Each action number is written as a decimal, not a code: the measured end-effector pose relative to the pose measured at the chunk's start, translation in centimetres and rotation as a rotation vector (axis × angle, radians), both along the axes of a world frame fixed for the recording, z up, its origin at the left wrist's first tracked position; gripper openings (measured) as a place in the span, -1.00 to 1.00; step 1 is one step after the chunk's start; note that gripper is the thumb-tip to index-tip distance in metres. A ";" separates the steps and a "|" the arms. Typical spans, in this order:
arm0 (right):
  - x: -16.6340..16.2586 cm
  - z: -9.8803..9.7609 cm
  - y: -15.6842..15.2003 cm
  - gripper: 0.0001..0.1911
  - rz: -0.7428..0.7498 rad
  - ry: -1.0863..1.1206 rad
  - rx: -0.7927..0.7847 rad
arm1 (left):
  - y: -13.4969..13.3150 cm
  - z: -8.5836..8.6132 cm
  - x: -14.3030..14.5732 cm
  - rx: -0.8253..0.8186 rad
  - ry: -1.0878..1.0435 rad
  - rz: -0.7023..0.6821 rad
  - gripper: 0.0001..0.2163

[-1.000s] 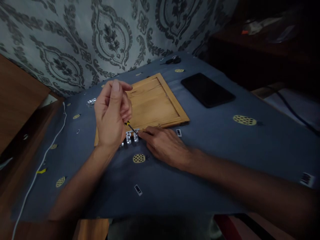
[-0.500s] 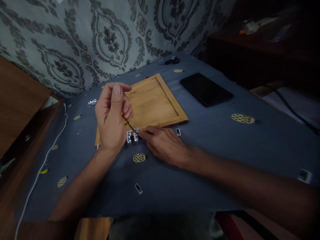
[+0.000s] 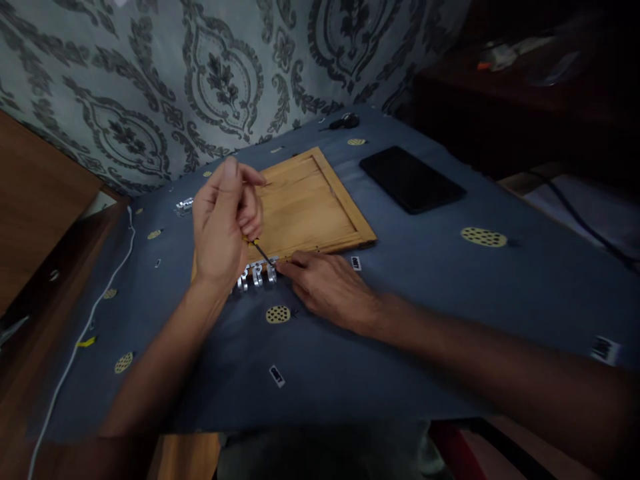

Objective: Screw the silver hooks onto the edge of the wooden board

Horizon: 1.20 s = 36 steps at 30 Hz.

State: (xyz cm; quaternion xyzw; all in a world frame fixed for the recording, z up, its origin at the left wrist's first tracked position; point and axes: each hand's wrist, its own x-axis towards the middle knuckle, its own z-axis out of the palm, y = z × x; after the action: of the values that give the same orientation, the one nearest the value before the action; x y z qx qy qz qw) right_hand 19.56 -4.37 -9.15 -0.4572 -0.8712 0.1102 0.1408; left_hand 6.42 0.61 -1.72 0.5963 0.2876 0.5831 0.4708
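Observation:
My left hand (image 3: 220, 223) is raised over the near left part of a framed wooden panel (image 3: 305, 200), its fingers curled around a screwdriver (image 3: 263, 254) with a bit of yellow at the handle. Most of that handle is hidden in the palm. The thin dark shaft slants down to a shiny metal hook rail (image 3: 257, 273) along the panel's near edge; several curved prongs show. My right hand (image 3: 333, 287) lies low on the cloth, its fingertips pressed together against the rail's right end, beside the screwdriver tip. Whether a screw is between them cannot be seen.
Another shiny metal piece (image 3: 184, 205) lies left of the panel. A black tablet-like slab (image 3: 411, 179) rests at the right, and a small dark object with a thin end (image 3: 345, 121) at the back. A white cable (image 3: 103, 297) runs down the left side of the blue tablecloth (image 3: 400, 387).
My left hand has turned slightly and shifted a little, uncovering more of the hook rail's prongs. The right hand stays almost still at the rail.

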 end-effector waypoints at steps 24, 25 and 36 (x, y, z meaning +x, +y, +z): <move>0.0 0.0 -0.1 -0.68 0.000 -0.027 0.002 | -0.2 -0.1 0.5 -0.021 -0.098 0.150 -0.66; 0.0 0.1 -0.1 -0.69 0.001 -0.024 -0.001 | -0.3 -0.1 0.8 -0.022 -0.106 0.158 -0.65; -0.1 -0.1 0.0 -0.72 0.008 -0.025 0.029 | 1.2 0.2 -0.3 -0.030 0.078 -0.248 -0.74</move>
State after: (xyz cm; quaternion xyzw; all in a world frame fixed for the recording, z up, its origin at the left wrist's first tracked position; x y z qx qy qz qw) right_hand 19.45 -4.33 -9.26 -0.4531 -0.8762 0.0922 0.1362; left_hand 6.10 1.85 -1.56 0.6426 0.2383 0.4923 0.5366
